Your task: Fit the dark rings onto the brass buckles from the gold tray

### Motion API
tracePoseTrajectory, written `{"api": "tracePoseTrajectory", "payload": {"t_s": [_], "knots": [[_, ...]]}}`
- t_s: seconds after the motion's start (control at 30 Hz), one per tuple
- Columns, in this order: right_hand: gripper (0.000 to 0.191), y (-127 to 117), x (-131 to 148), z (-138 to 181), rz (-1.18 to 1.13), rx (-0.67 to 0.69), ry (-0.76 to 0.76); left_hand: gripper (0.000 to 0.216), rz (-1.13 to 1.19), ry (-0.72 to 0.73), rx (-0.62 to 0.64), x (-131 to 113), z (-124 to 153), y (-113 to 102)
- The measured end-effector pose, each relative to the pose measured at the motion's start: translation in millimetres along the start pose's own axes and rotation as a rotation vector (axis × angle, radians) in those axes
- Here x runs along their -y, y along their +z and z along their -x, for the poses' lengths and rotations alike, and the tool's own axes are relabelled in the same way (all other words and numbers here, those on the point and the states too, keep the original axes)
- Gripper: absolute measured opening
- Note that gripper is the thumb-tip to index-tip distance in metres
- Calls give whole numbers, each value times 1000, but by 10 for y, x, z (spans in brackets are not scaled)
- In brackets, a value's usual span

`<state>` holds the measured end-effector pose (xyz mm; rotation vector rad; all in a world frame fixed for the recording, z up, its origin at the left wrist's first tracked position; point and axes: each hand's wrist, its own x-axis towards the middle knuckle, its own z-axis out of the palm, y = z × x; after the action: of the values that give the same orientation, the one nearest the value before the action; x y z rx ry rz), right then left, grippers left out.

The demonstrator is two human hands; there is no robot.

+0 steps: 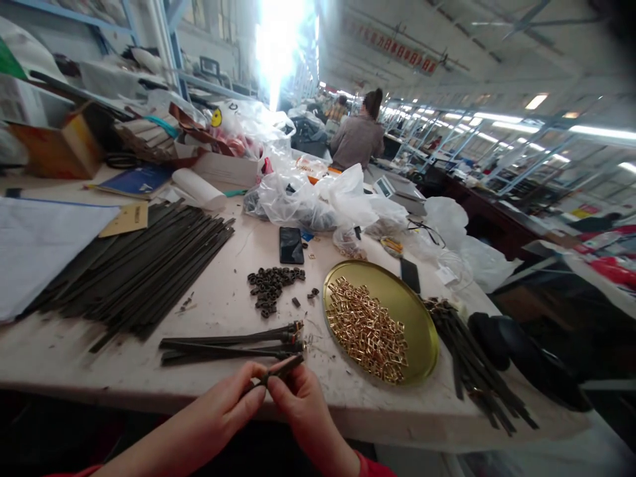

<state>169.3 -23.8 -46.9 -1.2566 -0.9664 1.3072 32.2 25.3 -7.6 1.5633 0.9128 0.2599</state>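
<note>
Both of my hands meet at the table's front edge, closed on one dark strap. My left hand pinches it between thumb and fingers, and my right hand grips it closer to its upper right end. Whether a buckle sits on this strap is hidden by my fingers. Just beyond lie a few dark straps with metal bits at their right ends. A heap of small dark loops rests farther back. To the right, a gold round tray carries a pile of small gold buckles.
Long dark strips cover the left side, partly under white paper. A phone lies behind the loops, with plastic bags beyond. Bundled straps and a black object are at right. A person stands farther back.
</note>
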Motion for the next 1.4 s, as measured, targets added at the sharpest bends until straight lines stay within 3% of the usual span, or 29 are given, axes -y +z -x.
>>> {"api": "tracePoseTrajectory", "payload": {"t_s": [0.1,0.2,0.23,0.33,0.4,0.5,0.63,0.73,0.93,1.0,1.2,1.4], "knots": [[20,-150,80,-54,251,113,-82,36,52,-18,-79,31,-78,-2],[22,-536,289,-306,659,158,-147,31,56,-10,-97,20,-161,-72],[25,-707,362,-438,853,22,-146,31,44,-20,-89,10,-182,-106],[22,-1212,502,-889,1036,-244,-111,32,15,-76,-114,-9,-222,-181],[14,-1441,504,-1151,1132,-318,-54,31,6,-101,-132,4,-231,-176],[5,-1565,445,-1380,1223,-337,22,27,-33,-95,-144,53,-217,-115],[9,-1471,483,-1362,1255,-313,-6,23,-78,-36,-133,57,-122,-87],[12,-1227,623,-1139,1215,-233,-88,23,-115,-1,-138,-42,-22,-141],[6,-403,805,-446,927,248,-185,26,-100,148,-275,-252,68,-214],[6,-222,792,-285,715,317,-143,26,-67,131,-269,-272,108,-204],[20,-20,572,-113,14,269,132,27,163,55,-233,-279,290,-168],[25,101,450,-39,-77,166,162,22,141,76,-279,-164,267,-133]]}}
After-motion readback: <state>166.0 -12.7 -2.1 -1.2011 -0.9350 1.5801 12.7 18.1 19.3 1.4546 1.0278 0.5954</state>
